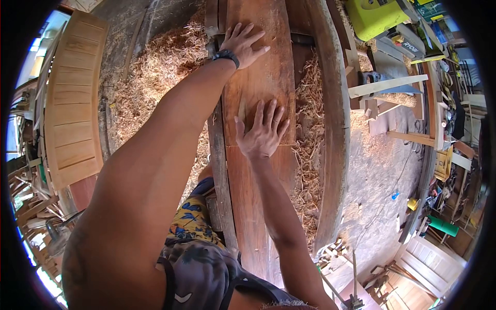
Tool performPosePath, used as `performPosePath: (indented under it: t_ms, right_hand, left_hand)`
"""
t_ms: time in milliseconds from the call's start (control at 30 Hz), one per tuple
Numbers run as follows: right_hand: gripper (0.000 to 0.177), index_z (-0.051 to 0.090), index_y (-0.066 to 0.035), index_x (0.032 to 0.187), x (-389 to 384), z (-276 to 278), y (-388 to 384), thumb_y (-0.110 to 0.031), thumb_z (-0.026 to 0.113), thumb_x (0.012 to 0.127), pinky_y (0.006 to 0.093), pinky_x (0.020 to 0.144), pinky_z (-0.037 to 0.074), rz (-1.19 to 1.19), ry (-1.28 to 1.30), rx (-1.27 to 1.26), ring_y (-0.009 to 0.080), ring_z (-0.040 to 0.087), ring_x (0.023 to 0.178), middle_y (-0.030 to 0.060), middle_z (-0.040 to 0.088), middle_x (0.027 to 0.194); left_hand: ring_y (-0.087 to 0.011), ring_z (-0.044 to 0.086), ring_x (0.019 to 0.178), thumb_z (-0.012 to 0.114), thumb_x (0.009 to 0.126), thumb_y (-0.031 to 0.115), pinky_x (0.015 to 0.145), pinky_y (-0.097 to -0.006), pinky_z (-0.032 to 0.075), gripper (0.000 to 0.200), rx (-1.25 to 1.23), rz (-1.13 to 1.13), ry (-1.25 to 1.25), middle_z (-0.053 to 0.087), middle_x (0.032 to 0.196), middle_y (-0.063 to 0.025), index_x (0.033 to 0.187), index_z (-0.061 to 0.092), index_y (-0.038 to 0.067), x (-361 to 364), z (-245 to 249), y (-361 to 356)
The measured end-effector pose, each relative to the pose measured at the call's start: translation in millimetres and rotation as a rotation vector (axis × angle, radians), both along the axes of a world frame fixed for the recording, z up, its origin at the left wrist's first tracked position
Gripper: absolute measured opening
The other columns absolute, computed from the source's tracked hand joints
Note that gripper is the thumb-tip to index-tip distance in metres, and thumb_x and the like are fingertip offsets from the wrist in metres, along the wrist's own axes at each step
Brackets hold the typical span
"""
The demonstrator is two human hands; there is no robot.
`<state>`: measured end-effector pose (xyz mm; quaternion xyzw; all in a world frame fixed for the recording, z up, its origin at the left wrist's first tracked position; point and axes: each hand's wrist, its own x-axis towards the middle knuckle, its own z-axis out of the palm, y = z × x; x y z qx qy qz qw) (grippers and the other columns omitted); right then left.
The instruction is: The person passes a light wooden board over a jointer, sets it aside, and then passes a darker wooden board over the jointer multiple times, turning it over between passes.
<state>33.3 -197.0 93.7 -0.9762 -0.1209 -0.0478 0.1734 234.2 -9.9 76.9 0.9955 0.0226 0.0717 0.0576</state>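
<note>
A long reddish-brown board (268,67) lies lengthwise on the bench. My left hand (243,45), with a dark band at the wrist, rests flat on its upper part near the left edge, fingers spread. Lower down, my right hand (261,132) lies palm down on the same board, fingers apart, just above a thin seam that crosses the wood. Below that seam another reddish board surface (243,191) continues toward my body. Neither hand holds anything.
Wood shavings (309,129) fill the gap beside a thick bench beam (333,124). More shavings (160,67) cover the floor at left, near a panelled door (76,98). At right are a green-yellow case (374,18), a handsaw (395,87) and a pale wood strip (390,85).
</note>
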Motion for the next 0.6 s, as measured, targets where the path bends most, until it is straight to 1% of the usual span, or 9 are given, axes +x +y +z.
performPosePath:
  t_ms: [67,133,300,467,533,600]
  right_hand:
    - [0.082,0.046,-0.007,0.153,5,-1,1,-0.061,0.058,0.094,0.0692,0.120,0.018,0.001,-0.012,-0.008,0.0516,0.030,0.149,0.0269,0.036,0.161]
    - [0.081,0.044,-0.006,0.155,12,1,4,-0.060,0.054,0.095,0.0667,0.122,0.015,-0.014,0.036,-0.012,0.0477,0.026,0.152,0.0250,0.032,0.164]
    - [0.081,0.043,-0.006,0.155,26,1,9,-0.061,0.054,0.096,0.0666,0.122,0.015,-0.020,0.024,-0.029,0.0478,0.026,0.152,0.0249,0.031,0.164]
    - [0.082,0.043,-0.006,0.156,37,-2,17,-0.061,0.054,0.095,0.0672,0.122,0.015,-0.035,0.020,-0.045,0.0485,0.026,0.152,0.0252,0.031,0.164]
    - [0.083,0.045,-0.007,0.154,42,-2,20,-0.062,0.055,0.094,0.0674,0.121,0.017,-0.049,-0.026,-0.052,0.0511,0.029,0.150,0.0270,0.036,0.162]
    - [0.083,0.044,-0.006,0.155,46,-1,23,-0.062,0.055,0.095,0.0674,0.121,0.016,-0.057,-0.021,-0.061,0.0505,0.027,0.151,0.0266,0.034,0.162]
  left_hand:
    - [-0.0344,0.021,0.156,0.045,0.098,0.071,0.129,-0.0510,0.013,0.070,0.011,-0.007,-0.031,0.029,0.169,-0.0067,0.157,0.043,0.034,9,-6,3]
    - [-0.0350,0.022,0.156,0.045,0.097,0.071,0.129,-0.0514,0.013,0.070,0.009,-0.012,-0.014,0.029,0.169,-0.0069,0.157,0.044,0.033,14,0,3]
    - [-0.0361,0.022,0.155,0.045,0.097,0.070,0.128,-0.0523,0.013,0.070,-0.024,-0.020,0.004,0.029,0.169,-0.0072,0.156,0.045,0.032,28,5,5]
    - [-0.0352,0.020,0.156,0.043,0.098,0.071,0.129,-0.0522,0.013,0.070,-0.025,-0.043,0.038,0.027,0.169,-0.0059,0.157,0.043,0.033,45,3,8]
    - [-0.0350,0.019,0.156,0.043,0.098,0.071,0.129,-0.0519,0.012,0.070,-0.034,-0.052,0.047,0.026,0.170,-0.0055,0.157,0.043,0.034,51,6,8]
    - [-0.0348,0.018,0.157,0.042,0.098,0.071,0.129,-0.0517,0.012,0.070,-0.046,-0.057,0.059,0.025,0.170,-0.0052,0.157,0.042,0.034,56,8,8]
